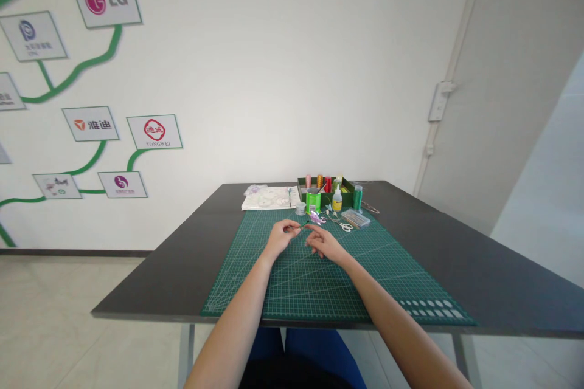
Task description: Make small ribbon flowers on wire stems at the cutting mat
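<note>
Over the green cutting mat, my left hand pinches a small, thin dark green piece between thumb and fingertips. It is too small for me to tell its kind. My right hand is close by on the right, index finger stretched toward the piece and the other fingers loosely bent and apart. Whether that fingertip touches the piece I cannot tell. Just beyond the hands lie a shiny purple-pink item and white-handled scissors.
Behind the mat stand a bright green can, a yellow glue bottle, a green thread spool and a dark green box with several spools. A clear case lies right. White patterned sheets lie left, on the black table.
</note>
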`<state>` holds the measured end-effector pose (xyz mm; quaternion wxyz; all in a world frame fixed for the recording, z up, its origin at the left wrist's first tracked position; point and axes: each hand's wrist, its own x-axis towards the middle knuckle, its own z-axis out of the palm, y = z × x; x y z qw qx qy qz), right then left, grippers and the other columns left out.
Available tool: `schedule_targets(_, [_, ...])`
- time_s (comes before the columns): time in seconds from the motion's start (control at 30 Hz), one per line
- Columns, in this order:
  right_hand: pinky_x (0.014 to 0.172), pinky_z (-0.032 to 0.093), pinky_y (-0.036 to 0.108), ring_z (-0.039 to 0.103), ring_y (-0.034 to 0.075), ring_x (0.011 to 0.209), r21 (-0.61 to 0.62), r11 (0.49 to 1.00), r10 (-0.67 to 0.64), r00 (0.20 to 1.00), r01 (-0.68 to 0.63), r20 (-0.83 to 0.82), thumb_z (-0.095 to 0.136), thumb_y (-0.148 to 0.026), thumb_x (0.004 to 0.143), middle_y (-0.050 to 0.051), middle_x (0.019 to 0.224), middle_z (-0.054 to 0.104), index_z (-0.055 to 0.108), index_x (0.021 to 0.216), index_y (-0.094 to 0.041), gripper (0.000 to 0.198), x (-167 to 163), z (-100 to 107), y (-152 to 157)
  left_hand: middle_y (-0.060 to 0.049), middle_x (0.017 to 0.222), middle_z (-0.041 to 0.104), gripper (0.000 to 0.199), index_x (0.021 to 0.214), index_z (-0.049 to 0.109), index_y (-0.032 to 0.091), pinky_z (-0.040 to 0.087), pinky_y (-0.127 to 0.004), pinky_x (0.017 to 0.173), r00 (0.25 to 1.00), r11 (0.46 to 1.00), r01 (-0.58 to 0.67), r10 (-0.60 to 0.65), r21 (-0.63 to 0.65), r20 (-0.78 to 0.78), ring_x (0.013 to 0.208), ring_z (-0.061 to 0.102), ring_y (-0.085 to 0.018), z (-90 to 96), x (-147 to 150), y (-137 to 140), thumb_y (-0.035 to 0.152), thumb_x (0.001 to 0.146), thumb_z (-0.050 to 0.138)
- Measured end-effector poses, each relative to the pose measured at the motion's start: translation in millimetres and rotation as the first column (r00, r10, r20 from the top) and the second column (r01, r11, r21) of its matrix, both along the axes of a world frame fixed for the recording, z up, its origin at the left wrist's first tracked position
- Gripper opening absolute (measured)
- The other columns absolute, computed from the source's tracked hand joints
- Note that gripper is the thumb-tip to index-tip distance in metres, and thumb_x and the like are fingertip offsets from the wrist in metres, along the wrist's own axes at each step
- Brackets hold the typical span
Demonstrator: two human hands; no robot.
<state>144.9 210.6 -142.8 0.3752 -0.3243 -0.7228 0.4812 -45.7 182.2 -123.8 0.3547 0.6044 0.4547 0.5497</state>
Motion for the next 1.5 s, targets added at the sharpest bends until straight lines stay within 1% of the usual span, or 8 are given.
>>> schedule_targets(0.07, [0.043,0.048,0.023,0.067,0.016,0.065,-0.019,0.999,0.030,0.998,-0.031,-0.061,0.072,-0.043,0.075,0.005,0.096,0.069,0.057,0.129,-0.019,0.062,-1.6,-0.1,-0.2,0.001,0.060,0.059,0.034,0.088,0.074,0.011,0.036,-0.022,0.047,1.000,1.000,0.011,-0.011,-0.007,-0.004,0.048,0.045,-0.009,-0.7,0.3,-0.1,0.039,0.069,0.079])
schedule_targets(0.17, [0.055,0.055,0.026,0.070,0.018,0.077,0.007,0.993,0.121,0.986,-0.121,-0.112,0.072,-0.052,0.078,0.008,0.100,0.069,0.062,0.115,-0.018,0.051,-4.0,0.8,-2.7,0.000,0.061,0.061,0.036,0.092,0.075,0.011,0.035,-0.021,0.048,0.997,0.998,0.067,-0.068,-0.012,-0.022,0.049,0.046,-0.009,-2.1,1.0,0.1,0.041,0.072,0.078])
schedule_targets(0.33, [0.055,0.050,0.025,0.067,0.014,0.062,0.010,0.990,0.139,0.981,-0.139,-0.139,0.070,-0.063,0.080,0.006,0.079,0.074,0.066,0.103,-0.015,0.054,-6.4,1.4,-5.7,0.002,0.057,0.059,0.034,0.092,0.075,0.010,0.036,-0.022,0.049,0.994,0.995,0.093,-0.095,-0.029,-0.060,0.048,0.046,-0.009,-4.3,1.3,1.3,0.037,0.071,0.078])
schedule_targets(0.47, [0.051,0.046,0.025,0.059,0.012,0.049,-0.019,0.998,0.053,0.988,-0.057,-0.148,0.075,-0.064,0.073,0.001,0.059,0.068,0.068,0.091,-0.014,0.053,-7.2,0.9,-5.4,0.002,0.059,0.059,0.034,0.093,0.075,0.010,0.034,-0.022,0.047,0.991,0.994,0.100,-0.104,-0.044,-0.083,0.048,0.046,-0.009,-5.1,0.9,2.1,0.035,0.071,0.077])
schedule_targets(0.57, [0.049,0.045,0.025,0.055,0.011,0.045,-0.028,1.000,-0.009,0.990,0.005,-0.142,0.080,-0.060,0.067,-0.001,0.053,0.064,0.070,0.085,-0.014,0.051,-7.2,1.3,-5.2,0.003,0.057,0.056,0.033,0.093,0.074,0.011,0.034,-0.022,0.046,0.992,0.994,0.095,-0.099,-0.053,-0.083,0.046,0.044,-0.009,-4.7,1.3,2.4,0.035,0.071,0.077])
schedule_targets(1.0, [0.049,0.044,0.025,0.052,0.011,0.045,-0.033,0.999,-0.047,0.986,0.043,-0.159,0.079,-0.057,0.067,-0.002,0.051,0.062,0.071,0.078,-0.016,0.044,-5.6,4.2,-5.8,0.004,0.054,0.055,0.042,0.092,0.073,0.011,0.031,-0.022,0.046,0.995,0.992,0.099,-0.101,-0.081,-0.014,0.044,0.042,-0.008,-1.0,3.6,-1.5,0.045,0.067,0.081])
schedule_targets(1.27, [0.049,0.044,0.025,0.051,0.010,0.045,-0.023,1.000,-0.022,0.987,0.019,-0.161,0.077,-0.058,0.069,-0.002,0.051,0.061,0.071,0.077,-0.016,0.044,-4.9,6.0,-6.8,0.002,0.056,0.059,0.045,0.091,0.073,0.011,0.030,-0.022,0.046,0.994,0.990,0.112,-0.110,-0.082,0.018,0.045,0.042,-0.008,1.6,3.5,-4.1,0.047,0.064,0.083])
schedule_targets(1.5, [0.048,0.040,0.024,0.050,0.010,0.044,-0.030,0.999,-0.022,0.985,0.017,-0.170,0.076,-0.057,0.070,-0.002,0.051,0.060,0.069,0.073,-0.017,0.041,-4.9,8.6,-9.3,0.004,0.052,0.055,0.044,0.090,0.073,0.012,0.030,-0.022,0.047,0.995,0.992,0.095,-0.093,-0.083,0.029,0.046,0.041,-0.008,2.6,3.5,-4.5,0.044,0.063,0.084])
